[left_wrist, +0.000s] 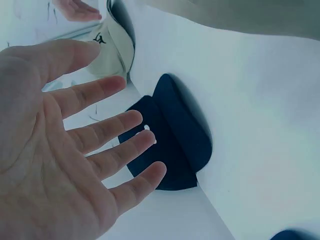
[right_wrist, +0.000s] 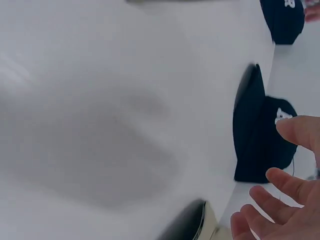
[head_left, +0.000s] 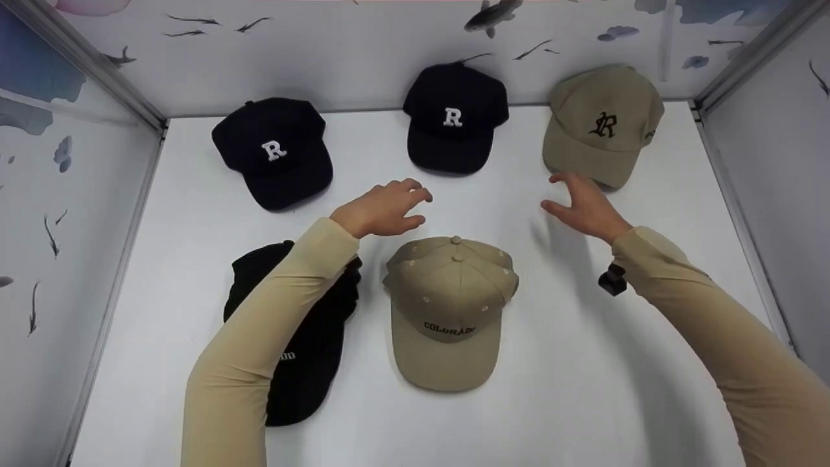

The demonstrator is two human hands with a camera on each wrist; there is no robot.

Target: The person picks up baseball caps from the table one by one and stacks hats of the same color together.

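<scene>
My left hand (head_left: 384,209) hovers over the white table with fingers spread, holding nothing. It is between the far-middle navy cap (head_left: 457,139) with a white R and the near tan cap (head_left: 447,311) lettered COLORADO, which looks stacked on another tan one. In the left wrist view the palm and parted fingers show plainly. My right hand (head_left: 587,209), also holding nothing, is by the brim of the far-right tan cap (head_left: 603,130) with a black R; whether it touches the brim I cannot tell. In the right wrist view its fingers (right_wrist: 287,185) are loosely parted.
Another navy cap (head_left: 275,152) with a white R sits at the far left. Black caps (head_left: 311,370), apparently stacked, lie partly hidden under my left sleeve. Patterned panels (head_left: 363,52) wall the table (head_left: 564,389) at back and sides. A small black object (head_left: 613,280) hangs by my right wrist.
</scene>
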